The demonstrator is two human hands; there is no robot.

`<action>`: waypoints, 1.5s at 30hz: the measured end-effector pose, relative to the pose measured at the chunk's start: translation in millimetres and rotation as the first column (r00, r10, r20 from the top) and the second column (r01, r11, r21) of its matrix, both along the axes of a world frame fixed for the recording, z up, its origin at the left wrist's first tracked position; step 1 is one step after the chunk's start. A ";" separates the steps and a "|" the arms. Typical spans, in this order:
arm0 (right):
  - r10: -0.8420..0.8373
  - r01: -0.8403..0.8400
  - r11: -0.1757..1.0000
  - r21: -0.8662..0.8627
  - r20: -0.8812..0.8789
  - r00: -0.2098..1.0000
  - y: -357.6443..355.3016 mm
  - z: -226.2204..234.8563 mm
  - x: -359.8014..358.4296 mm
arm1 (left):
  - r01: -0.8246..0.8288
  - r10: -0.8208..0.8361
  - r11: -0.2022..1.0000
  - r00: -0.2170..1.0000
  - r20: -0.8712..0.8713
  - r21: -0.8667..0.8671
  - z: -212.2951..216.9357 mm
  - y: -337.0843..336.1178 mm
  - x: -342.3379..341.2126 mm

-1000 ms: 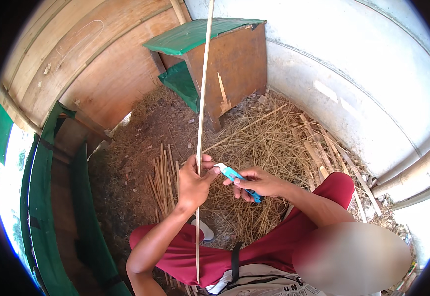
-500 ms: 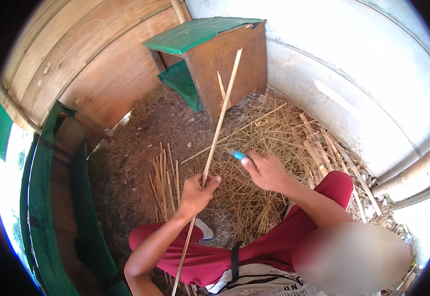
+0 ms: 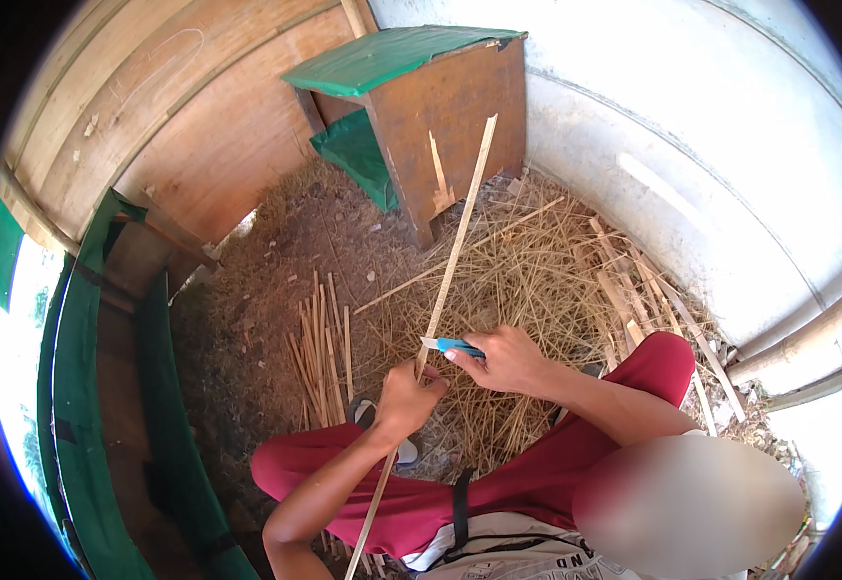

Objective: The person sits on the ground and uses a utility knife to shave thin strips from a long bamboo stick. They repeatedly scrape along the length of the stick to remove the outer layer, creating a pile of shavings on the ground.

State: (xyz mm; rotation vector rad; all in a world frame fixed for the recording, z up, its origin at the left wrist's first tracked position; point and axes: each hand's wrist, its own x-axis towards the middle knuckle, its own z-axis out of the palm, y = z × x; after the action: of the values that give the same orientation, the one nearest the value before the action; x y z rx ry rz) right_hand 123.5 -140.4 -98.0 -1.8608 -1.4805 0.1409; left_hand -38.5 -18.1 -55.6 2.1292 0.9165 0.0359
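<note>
My left hand [image 3: 409,399] is closed around a long, thin bamboo strip [image 3: 463,232]. The strip slants from my lap at the bottom up toward the wooden cabinet. In my right hand [image 3: 506,360] is a blue utility knife [image 3: 459,346] with its blade out. The blade meets the strip just above my left fingers. Thin shavings and straw-like scraps [image 3: 498,290] lie heaped on the ground beyond my hands. To the left of my left hand, a bundle of cut strips [image 3: 320,348] lies on the soil.
A brown wooden cabinet [image 3: 469,116] with a green cover stands at the back. Wider bamboo pieces [image 3: 633,290] lie along the pale wall [image 3: 691,145] at right. Green-draped low boxes [image 3: 165,387] line the left side. My crossed legs in red trousers [image 3: 363,488] are below my hands.
My right hand has brought the knife down and left, from apart to against the strip. My left hand has shifted slightly right, and the strip's upper end has swung right and lower.
</note>
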 end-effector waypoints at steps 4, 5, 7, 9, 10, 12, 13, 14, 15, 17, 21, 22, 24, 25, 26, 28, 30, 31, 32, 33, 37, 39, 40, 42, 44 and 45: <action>-0.022 0.022 1.000 -0.006 -0.012 1.000 -0.2 6.7 -1.9 | 0.025 -0.024 0.998 1.000 -0.014 0.050 3.0 -1.5 -1.5; -0.025 0.024 0.999 -0.021 -0.006 1.000 -0.4 7.9 -2.1 | 0.011 -0.012 0.998 1.000 0.006 0.063 1.7 -1.8 -2.3; -0.038 0.038 0.998 -0.047 0.008 0.999 -2.0 9.1 -0.5 | -0.008 0.003 0.996 0.999 0.051 0.091 -1.8 -2.8 -0.8; -0.089 0.088 0.996 -0.007 -0.023 0.996 -0.9 7.1 -1.6 | -0.043 0.035 0.989 0.997 0.062 0.143 -0.1 -6.1 2.1; -0.114 0.114 0.993 0.013 -0.040 0.993 -0.7 6.4 -2.0 | -0.061 0.050 0.984 0.996 0.067 0.169 0.7 -7.2 3.0; -0.089 0.091 0.994 -0.055 0.032 0.995 -1.1 7.0 -1.7 | -0.070 0.058 0.979 0.996 0.068 0.193 1.1 -6.7 2.7; -0.074 0.080 0.993 -0.088 0.068 0.995 -1.1 8.3 -1.9 | -0.076 0.063 0.975 0.996 0.070 0.207 1.4 -6.4 2.2; -0.079 0.089 0.992 -0.086 0.111 0.991 -1.6 10.1 -3.4 | -0.081 0.059 0.967 0.994 0.096 0.243 -0.2 -6.5 1.2; -0.085 0.099 0.991 -0.085 0.155 0.984 -2.3 13.0 -6.2 | -0.085 0.053 0.957 0.991 0.123 0.279 -3.1 -6.4 0.0; -0.079 0.104 0.987 -0.125 0.186 0.979 -2.0 16.1 -7.2 | -0.091 0.049 0.954 0.987 0.153 0.287 -3.8 -6.2 -0.1; -0.082 0.128 0.972 -0.196 0.230 0.970 -3.6 8.0 5.9 | -0.079 0.049 0.970 0.990 0.136 0.230 -6.3 -8.5 6.3; -0.089 0.141 0.972 -0.188 0.261 0.961 -4.3 3.7 9.0 | -0.077 0.050 0.970 0.991 0.121 0.230 -7.6 -9.7 7.4; -0.090 0.160 0.951 -0.264 0.261 0.961 -5.9 3.7 9.8 | -0.069 0.055 0.969 0.997 0.062 0.235 -5.2 -16.0 10.1; -0.090 0.170 0.938 -0.302 0.261 0.961 -6.1 7.4 9.4 | -0.064 0.058 0.969 0.998 0.033 0.237 -4.2 -18.4 11.7; -0.088 0.173 0.933 -0.314 0.267 0.960 -4.9 10.0 8.8 | -0.061 0.054 0.972 0.998 0.038 0.226 -5.2 -18.1 12.0; -0.095 0.191 0.919 -0.345 0.277 0.956 -4.6 14.0 7.6 | -0.042 0.034 0.979 0.998 0.047 0.198 -8.1 -17.7 12.2; -0.104 0.221 0.902 -0.372 0.310 0.945 -0.4 11.1 9.3 | -0.050 0.046 0.985 0.998 0.032 0.165 -6.1 -19.0 13.0; -0.106 0.233 0.894 -0.382 0.326 0.940 2.0 10.1 10.1 | -0.057 0.054 0.987 0.998 0.025 0.151 -4.9 -19.5 12.8; -0.108 0.238 0.883 -0.405 0.318 0.942 3.4 9.7 10.6 | -0.055 0.047 0.984 0.998 0.050 0.171 -8.1 -19.5 11.7; -0.109 0.242 0.869 -0.431 0.309 0.945 4.9 9.2 10.8 | -0.054 0.041 0.981 0.996 0.073 0.188 -12.4 -19.5 10.4; -0.194 0.329 0.792 -0.514 0.299 0.934 17.8 3.8 25.5 | -0.067 0.069 0.993 0.998 -0.012 0.102 -4.7 -26.8 7.4; -0.289 0.376 0.678 -0.631 0.241 0.926 13.9 0.7 66.1 | 0.010 -0.009 0.999 0.999 -0.041 0.037 -10.9 -37.0 -7.0; -0.315 0.411 0.694 -0.591 0.264 0.912 10.3 -1.7 81.7 | 0.046 -0.046 0.999 0.997 -0.059 0.010 -12.8 -39.6 -18.7; -0.353 0.446 0.715 -0.538 0.274 0.895 9.2 -5.8 88.1 | 0.043 -0.044 0.999 0.997 -0.068 -0.025 -13.0 -40.6 -36.8; -0.375 0.448 0.730 -0.516 0.246 0.894 10.3 -11.4 84.2 | 0.033 -0.035 0.999 0.997 -0.068 -0.030 -14.7 -40.3 -52.1; -0.357 0.434 0.734 -0.523 0.247 0.901 9.2 -13.5 82.6 | 0.029 -0.030 0.999 0.998 -0.062 -0.023 -16.9 -40.9 -59.7</action>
State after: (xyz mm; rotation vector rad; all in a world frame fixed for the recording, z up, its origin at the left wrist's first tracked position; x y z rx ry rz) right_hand 206.1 -131.2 -111.5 -2.6855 -1.1487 0.2829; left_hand -98.1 -59.0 -72.4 2.1333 0.9174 -0.0562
